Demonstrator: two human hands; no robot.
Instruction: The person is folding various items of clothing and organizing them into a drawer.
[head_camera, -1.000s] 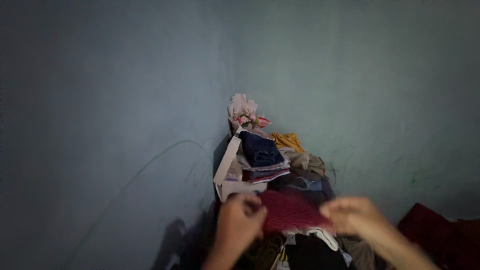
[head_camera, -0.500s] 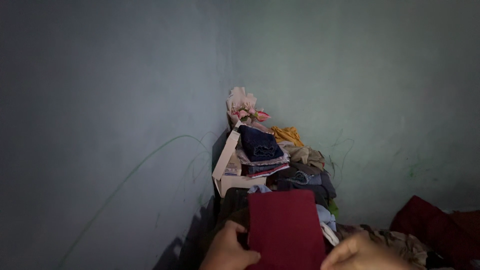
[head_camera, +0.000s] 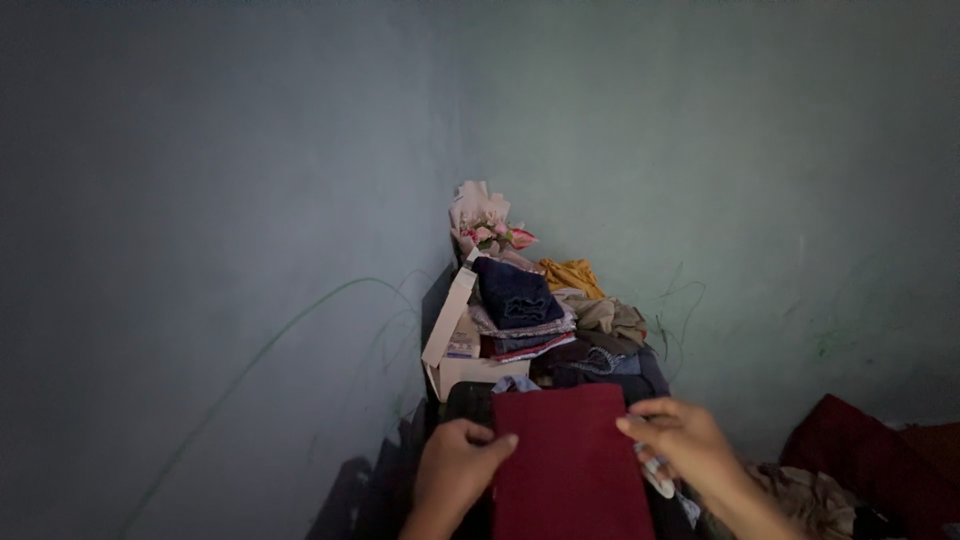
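A folded dark red cloth (head_camera: 570, 460) lies flat in front of me, on top of a heap of clothes. My left hand (head_camera: 455, 470) pinches its left edge with the thumb on top. My right hand (head_camera: 680, 445) rests on its right edge, fingers curled over the fabric. Behind the cloth, in the wall corner, stands a stack of folded clothes (head_camera: 520, 305) with a dark blue piece on top.
An open cardboard box (head_camera: 450, 345) leans in the corner beside the stack, and a pink and white flower bundle (head_camera: 485, 225) sits above it. A yellow garment (head_camera: 570, 275) lies behind. Another dark red fabric (head_camera: 865, 460) lies at the right. Grey-green walls close both sides.
The red cloth went from a bunched piece between my hands to a flat folded rectangle. Both hands now sit at its side edges, higher in view than half a second ago.
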